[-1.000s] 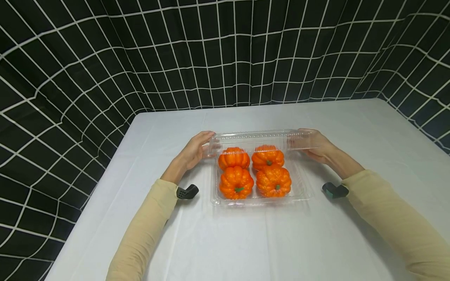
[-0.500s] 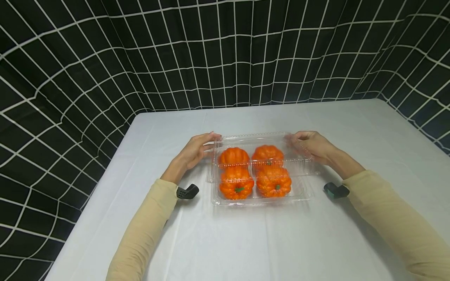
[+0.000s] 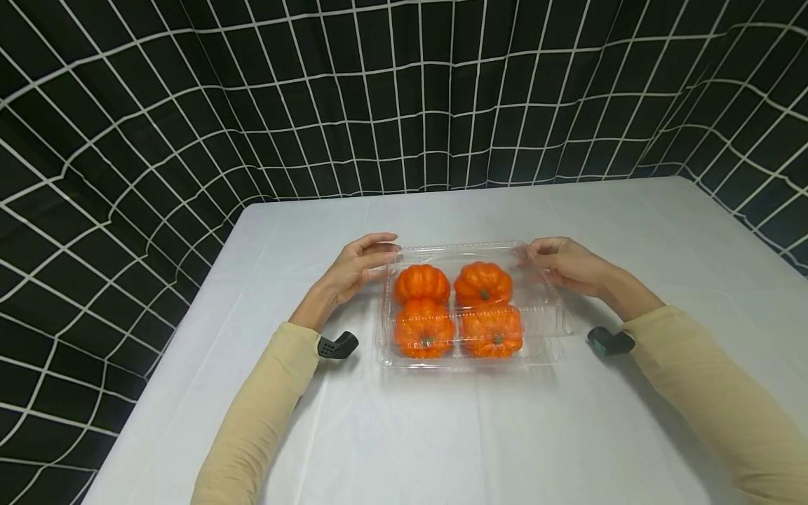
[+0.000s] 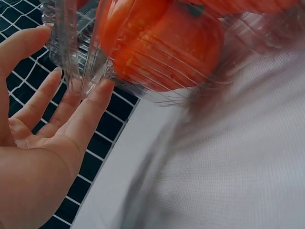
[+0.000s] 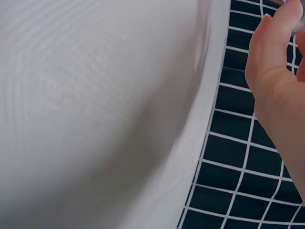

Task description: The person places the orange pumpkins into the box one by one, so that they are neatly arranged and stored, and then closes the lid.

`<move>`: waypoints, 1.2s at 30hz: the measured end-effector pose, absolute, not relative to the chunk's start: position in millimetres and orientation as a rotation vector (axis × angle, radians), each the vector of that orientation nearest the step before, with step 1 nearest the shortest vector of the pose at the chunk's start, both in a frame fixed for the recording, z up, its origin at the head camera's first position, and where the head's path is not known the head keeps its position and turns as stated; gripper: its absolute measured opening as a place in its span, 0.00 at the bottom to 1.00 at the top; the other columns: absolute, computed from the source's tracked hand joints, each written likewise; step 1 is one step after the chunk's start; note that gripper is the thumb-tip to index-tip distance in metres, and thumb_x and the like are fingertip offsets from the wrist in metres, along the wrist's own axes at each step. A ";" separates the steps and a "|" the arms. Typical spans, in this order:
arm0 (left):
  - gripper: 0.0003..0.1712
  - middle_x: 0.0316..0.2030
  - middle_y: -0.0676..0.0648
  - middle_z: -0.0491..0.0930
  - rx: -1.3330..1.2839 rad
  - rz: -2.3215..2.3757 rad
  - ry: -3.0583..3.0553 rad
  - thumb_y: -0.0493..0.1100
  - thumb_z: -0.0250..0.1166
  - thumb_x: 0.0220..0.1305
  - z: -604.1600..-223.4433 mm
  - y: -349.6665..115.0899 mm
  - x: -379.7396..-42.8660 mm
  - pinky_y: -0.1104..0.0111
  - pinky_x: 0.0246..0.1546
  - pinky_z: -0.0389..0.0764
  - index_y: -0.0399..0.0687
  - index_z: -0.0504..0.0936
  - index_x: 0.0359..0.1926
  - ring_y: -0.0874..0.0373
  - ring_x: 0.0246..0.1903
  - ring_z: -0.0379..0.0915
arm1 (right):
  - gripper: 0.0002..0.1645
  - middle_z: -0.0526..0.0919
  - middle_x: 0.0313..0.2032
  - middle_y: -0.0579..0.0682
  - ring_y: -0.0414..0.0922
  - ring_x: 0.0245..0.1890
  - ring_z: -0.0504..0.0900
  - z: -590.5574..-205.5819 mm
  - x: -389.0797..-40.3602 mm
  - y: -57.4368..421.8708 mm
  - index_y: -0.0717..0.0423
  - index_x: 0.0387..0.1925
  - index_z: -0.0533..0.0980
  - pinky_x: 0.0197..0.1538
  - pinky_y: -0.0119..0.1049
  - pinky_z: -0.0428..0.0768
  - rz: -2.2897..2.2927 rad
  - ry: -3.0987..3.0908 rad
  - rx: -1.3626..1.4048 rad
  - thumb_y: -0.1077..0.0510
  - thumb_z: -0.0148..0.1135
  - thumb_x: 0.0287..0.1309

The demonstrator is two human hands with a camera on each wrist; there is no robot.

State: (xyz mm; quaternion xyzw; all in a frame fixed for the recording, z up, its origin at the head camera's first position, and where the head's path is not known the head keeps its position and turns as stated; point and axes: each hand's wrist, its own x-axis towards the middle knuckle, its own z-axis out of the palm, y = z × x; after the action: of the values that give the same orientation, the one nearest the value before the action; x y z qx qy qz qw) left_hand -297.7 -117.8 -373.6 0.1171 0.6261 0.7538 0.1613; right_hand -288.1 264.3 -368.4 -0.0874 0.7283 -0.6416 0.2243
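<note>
A clear plastic clamshell container (image 3: 467,362) sits on the table with several small orange pumpkins inside, two of them the front left pumpkin (image 3: 424,330) and the front right pumpkin (image 3: 491,332). Its clear lid (image 3: 543,321) lies over them, its front edge crossing the front pair and apart from the base's front rim. At the back left corner my left hand (image 3: 356,270) touches the plastic with nearly straight fingers (image 4: 88,107). My right hand (image 3: 571,266) pinches the lid's right side near the back. In the right wrist view that hand is partly cut off.
A white cloth covers the table (image 3: 303,435). Black fabric with a white grid (image 3: 353,98) stands behind and along both sides. A dark wrist device (image 3: 337,345) sits on the left cuff, another device (image 3: 610,342) on the right.
The lid has swung down and towards the front, from raised at the back to covering the pumpkins. My right hand has lowered slightly with it; my left hand has stayed near the back left corner.
</note>
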 end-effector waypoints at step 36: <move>0.35 0.58 0.38 0.69 -0.069 1.885 2.027 0.54 0.56 0.69 -369.8 -116.1 -285.4 0.63 0.48 0.78 0.39 0.59 0.68 0.46 0.52 0.72 | 0.54 0.55 0.66 0.66 0.56 0.45 0.71 -337.8 -276.4 237.7 0.47 0.75 0.35 0.49 0.43 0.79 -1.452 2.252 -0.047 0.42 0.58 0.62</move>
State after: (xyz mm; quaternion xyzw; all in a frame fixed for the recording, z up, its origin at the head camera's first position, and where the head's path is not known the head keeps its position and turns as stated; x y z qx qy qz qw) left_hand -285.4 -116.1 -369.8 -0.0244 0.7194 0.6690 0.1851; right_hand -276.4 237.7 -337.8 -0.0170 0.8179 -0.5275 0.2290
